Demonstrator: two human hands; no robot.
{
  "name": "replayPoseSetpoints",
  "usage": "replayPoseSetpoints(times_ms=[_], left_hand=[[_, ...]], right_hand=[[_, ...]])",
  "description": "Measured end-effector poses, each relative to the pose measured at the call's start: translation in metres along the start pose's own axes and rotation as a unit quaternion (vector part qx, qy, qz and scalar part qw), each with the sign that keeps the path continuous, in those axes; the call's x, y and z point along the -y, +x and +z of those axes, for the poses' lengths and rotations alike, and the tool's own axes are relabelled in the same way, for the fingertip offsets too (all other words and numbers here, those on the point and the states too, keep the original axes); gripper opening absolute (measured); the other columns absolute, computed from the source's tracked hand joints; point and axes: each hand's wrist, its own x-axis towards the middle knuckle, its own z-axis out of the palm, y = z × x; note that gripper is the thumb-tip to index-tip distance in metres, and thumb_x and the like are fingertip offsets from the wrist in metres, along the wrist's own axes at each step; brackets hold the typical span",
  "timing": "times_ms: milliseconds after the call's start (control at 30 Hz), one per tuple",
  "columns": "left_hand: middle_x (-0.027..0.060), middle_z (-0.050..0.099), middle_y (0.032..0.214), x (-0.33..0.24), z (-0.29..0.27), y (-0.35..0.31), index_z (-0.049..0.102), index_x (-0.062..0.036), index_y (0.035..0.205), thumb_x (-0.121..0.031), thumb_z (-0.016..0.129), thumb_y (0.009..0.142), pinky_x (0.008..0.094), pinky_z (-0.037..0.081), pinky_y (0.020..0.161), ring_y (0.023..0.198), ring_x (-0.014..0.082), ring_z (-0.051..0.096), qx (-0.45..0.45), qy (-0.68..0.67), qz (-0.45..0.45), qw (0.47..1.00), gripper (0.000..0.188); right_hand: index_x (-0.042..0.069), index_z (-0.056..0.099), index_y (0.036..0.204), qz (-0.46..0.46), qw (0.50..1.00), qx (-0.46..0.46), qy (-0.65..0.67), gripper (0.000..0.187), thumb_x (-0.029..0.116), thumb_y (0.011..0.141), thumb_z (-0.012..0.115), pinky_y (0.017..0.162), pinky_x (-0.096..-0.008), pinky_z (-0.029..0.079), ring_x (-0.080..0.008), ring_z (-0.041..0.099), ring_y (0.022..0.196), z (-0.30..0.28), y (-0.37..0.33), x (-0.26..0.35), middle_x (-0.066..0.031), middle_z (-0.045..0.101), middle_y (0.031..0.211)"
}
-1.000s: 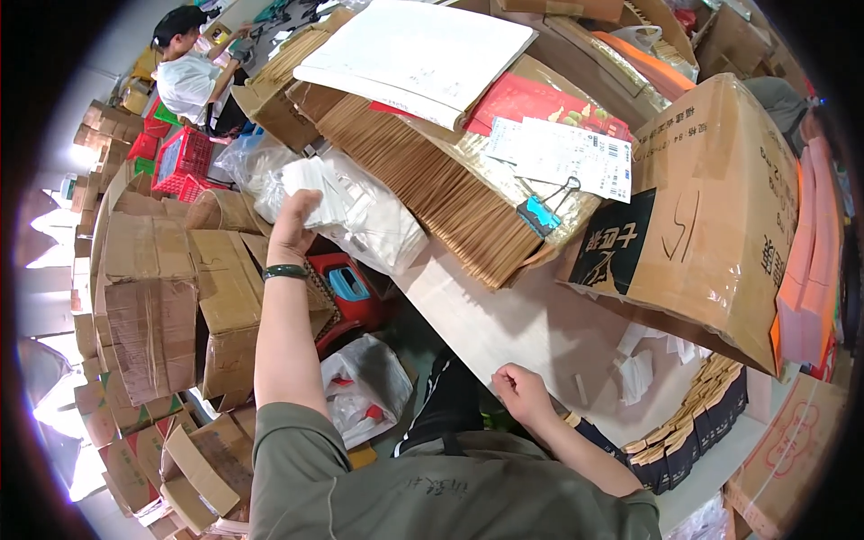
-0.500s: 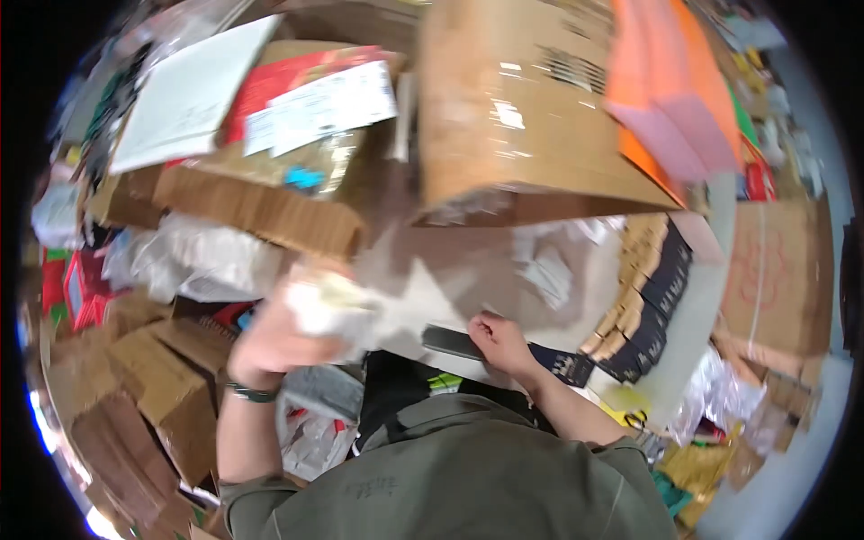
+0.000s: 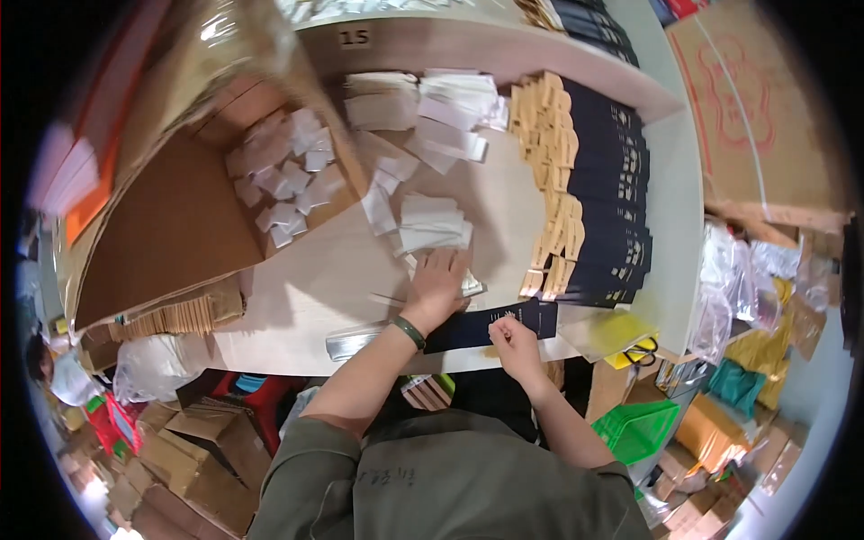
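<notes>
My left hand (image 3: 436,290) lies palm down on white folded paper slips (image 3: 472,283), fingers stretched forward to the edge of a small white stack (image 3: 432,223). What is under its palm is hidden. My right hand (image 3: 515,346) is closed, thumb against curled fingers, over a long dark navy packet (image 3: 459,331) near the table's front edge. Whether its fingers grip anything is hidden. A silvery clear-wrapped strip (image 3: 351,346) lies at the packet's left end. To the right, rows of navy packets with tan ends (image 3: 607,180) overlap one another.
A large open carton (image 3: 162,225) rests on its side at the left, with small white packets (image 3: 292,180) inside. More white slips (image 3: 454,99) are stacked at the back of the table (image 3: 306,306). Scissors (image 3: 643,351) lie by the right front edge, above a green basket (image 3: 637,430).
My left hand has moved right and forward onto the white slips; its white bundle is no longer seen in it. The view has swung right. My right hand stays closed by the navy packet.
</notes>
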Motion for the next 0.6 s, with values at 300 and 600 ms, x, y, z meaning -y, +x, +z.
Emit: replayPoseSetpoints(times_ms=[300, 600], left_hand=[[0.0202, 0.062, 0.084, -0.045, -0.015, -0.149, 0.065, -0.0073, 0.106, -0.015, 0.065, 0.083, 0.047, 0.05, 0.07, 0.077, 0.0383, 0.062, 0.085, -0.21, -0.049, 0.973, 0.025], [0.0208, 0.057, 0.13, 0.116, 0.207, -0.245, 0.059, -0.0081, 0.125, -0.033, 0.053, 0.093, 0.0429, 0.045, 0.098, 0.118, 0.0356, 0.055, 0.274, -0.217, -0.095, 0.932, 0.041]], right_hand=[[0.001, 0.061, 0.09, -0.157, 0.983, -0.04, -0.083, 0.013, 0.014, 0.089, 0.063, 0.065, -0.0363, 0.048, -0.0262, 0.063, 0.072, -0.01, 0.093, 0.057, -0.0135, 0.062, 0.08], [0.002, 0.053, 0.126, -0.402, 0.783, -0.296, -0.372, 0.051, 0.028, 0.084, 0.069, 0.102, -0.0457, 0.041, -0.0367, 0.048, 0.122, 0.0, 0.354, 0.144, -0.0169, 0.049, 0.134]])
